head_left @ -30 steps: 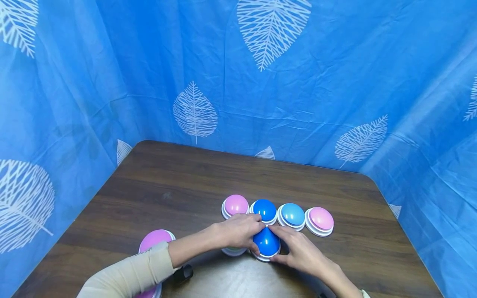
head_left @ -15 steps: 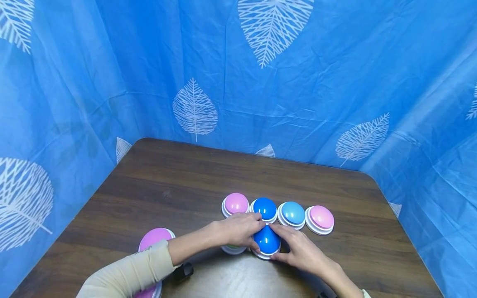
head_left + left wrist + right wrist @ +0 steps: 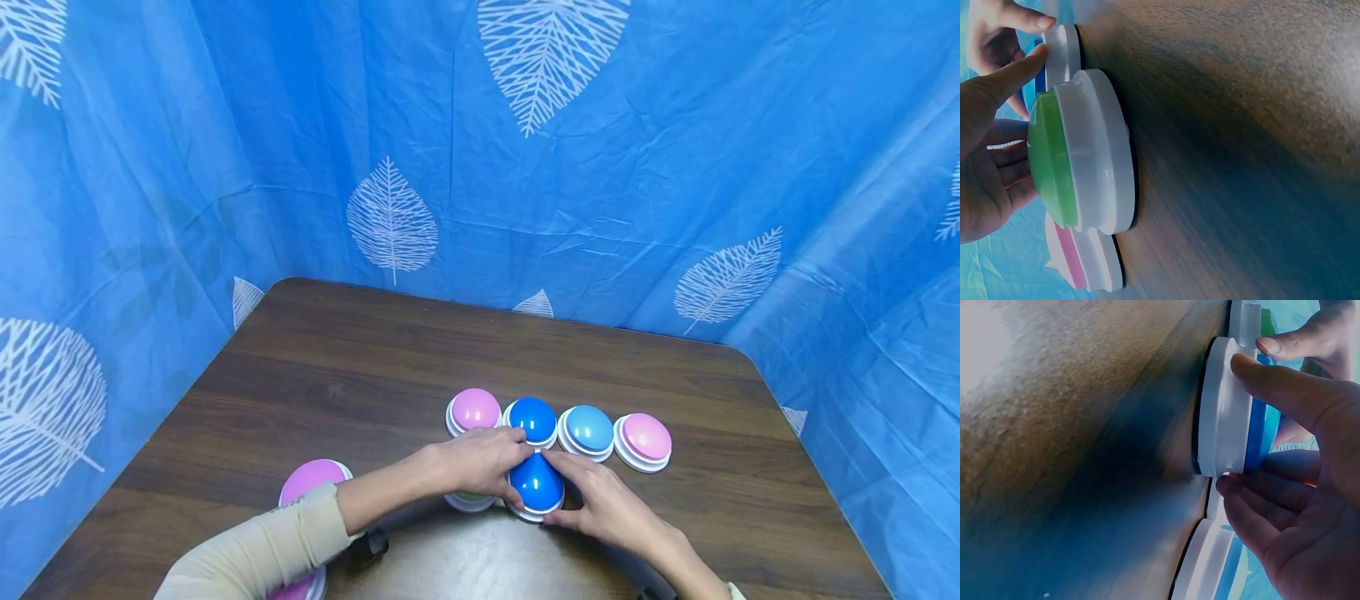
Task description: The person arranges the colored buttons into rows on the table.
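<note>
A dark blue push button (image 3: 536,487) with a white round base sits on the table between both hands. My left hand (image 3: 483,462) grips its left side, thumb at the near edge and fingers at the far edge. From the right, my right hand (image 3: 603,500) holds it, thumb and fingers on the white base (image 3: 1222,419). Under the left hand is a green button (image 3: 1052,159), mostly hidden in the head view. Behind stands a row: a pink button (image 3: 476,407), another blue button (image 3: 532,417), a light blue button (image 3: 589,428) and a second pink button (image 3: 648,437).
To the left on the brown wooden table (image 3: 360,350), a pink button (image 3: 310,478) is partly covered by the left sleeve (image 3: 258,533). One more pink button (image 3: 297,588) shows below that sleeve. Blue curtains (image 3: 465,183) with white leaf prints surround the table's back and sides.
The head view has tilted slightly, so the table sits a little higher in it. Both hands keep their hold on the blue button without visible movement.
</note>
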`<state>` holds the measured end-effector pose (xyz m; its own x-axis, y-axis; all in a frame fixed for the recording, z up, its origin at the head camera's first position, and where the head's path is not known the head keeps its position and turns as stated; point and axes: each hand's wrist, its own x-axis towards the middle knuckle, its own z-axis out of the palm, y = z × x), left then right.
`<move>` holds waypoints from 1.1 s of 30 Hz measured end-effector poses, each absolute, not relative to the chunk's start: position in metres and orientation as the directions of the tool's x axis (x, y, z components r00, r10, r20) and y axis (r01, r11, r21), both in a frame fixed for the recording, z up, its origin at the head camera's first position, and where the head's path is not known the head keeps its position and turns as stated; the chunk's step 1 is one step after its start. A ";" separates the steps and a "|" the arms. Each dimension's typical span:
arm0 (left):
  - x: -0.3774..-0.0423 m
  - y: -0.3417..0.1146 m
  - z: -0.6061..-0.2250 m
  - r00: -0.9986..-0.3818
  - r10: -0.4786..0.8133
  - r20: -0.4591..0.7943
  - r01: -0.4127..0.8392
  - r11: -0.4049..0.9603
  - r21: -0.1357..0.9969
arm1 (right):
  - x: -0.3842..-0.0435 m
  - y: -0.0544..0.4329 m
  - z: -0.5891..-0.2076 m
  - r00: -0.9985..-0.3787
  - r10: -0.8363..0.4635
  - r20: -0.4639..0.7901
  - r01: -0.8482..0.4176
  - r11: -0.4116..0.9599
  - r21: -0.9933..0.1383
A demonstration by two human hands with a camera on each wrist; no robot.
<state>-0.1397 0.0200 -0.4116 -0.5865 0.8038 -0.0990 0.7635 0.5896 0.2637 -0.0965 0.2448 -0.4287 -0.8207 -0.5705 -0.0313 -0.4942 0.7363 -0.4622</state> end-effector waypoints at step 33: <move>-0.085 -0.150 -0.366 -0.900 0.435 0.032 0.426 0.863 0.271 | -0.108 0.094 -0.397 -0.608 -0.771 0.188 -0.779 0.534 -0.329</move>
<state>-0.0846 -0.1498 -0.3657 -0.9000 0.4347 0.0321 0.4264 0.8629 0.2712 -0.1084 0.0942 -0.3967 -0.6084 -0.7709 0.1884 -0.7788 0.5342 -0.3288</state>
